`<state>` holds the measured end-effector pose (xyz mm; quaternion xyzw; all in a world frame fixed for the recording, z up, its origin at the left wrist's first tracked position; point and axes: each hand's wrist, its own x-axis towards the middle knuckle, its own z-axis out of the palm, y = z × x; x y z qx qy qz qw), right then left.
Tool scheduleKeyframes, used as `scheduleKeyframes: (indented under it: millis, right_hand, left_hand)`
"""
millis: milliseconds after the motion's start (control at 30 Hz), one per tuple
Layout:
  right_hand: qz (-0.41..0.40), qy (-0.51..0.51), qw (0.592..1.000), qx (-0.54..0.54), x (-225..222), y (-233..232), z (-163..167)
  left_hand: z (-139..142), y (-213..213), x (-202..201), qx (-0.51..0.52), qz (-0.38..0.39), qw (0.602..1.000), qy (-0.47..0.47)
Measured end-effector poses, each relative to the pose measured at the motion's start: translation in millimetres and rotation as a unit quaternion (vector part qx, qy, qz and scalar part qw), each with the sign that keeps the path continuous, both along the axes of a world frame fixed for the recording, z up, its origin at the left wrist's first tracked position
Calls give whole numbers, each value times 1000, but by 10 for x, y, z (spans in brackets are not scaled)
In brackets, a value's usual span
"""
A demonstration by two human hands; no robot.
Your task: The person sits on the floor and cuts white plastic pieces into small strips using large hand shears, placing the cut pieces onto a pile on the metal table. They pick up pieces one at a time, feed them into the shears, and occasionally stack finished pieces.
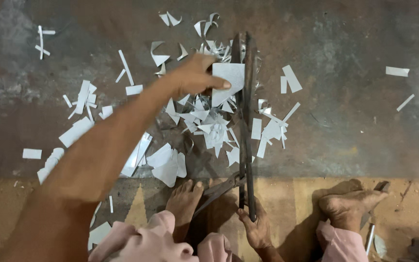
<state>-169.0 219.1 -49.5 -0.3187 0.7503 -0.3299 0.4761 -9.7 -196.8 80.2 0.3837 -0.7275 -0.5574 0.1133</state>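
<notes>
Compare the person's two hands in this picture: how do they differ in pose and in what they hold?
The left hand reaches far forward with the arm stretched out, while the right hand stays close to the body, near the feet. The left hand pinches a flat pale sheet piece by its edge; the right hand grips a handle of the long dark shears. Both are bare and both are closed on something.

We are seeing offcuts [204, 121] crowding the mat [345, 121] left of the long shears [246, 121]; its right side is lying mostly bare.
</notes>
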Motion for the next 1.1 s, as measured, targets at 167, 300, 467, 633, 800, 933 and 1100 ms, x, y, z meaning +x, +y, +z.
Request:
scheduleKeyframes:
  millis: [167,300,467,633,800,933,1100]
  right_hand:
    - [9,53,998,-37,28,37,50]
    - [5,123,992,-20,98,15,95]
    - [-22,93,989,109,130,70,358]
    - [8,56,992,108,57,255,670]
    - [-28,33,992,120,78,176,655]
    - [-42,16,993,108,97,152,596]
    - [22,87,994,58,67,81,399]
  left_hand:
    - [-250,763,-273,242,289,901,216]
    - [-406,873,-494,155,371,875,268]
    - [-544,983,-508,78,342,874,337]
    - [-664,1145,-486,118,326,875,339]
    - [-685,1093,-444,140,317,894,284]
    - [-706,932,-394,101,267,912,294]
    - [-784,601,-291,109,180,953,219]
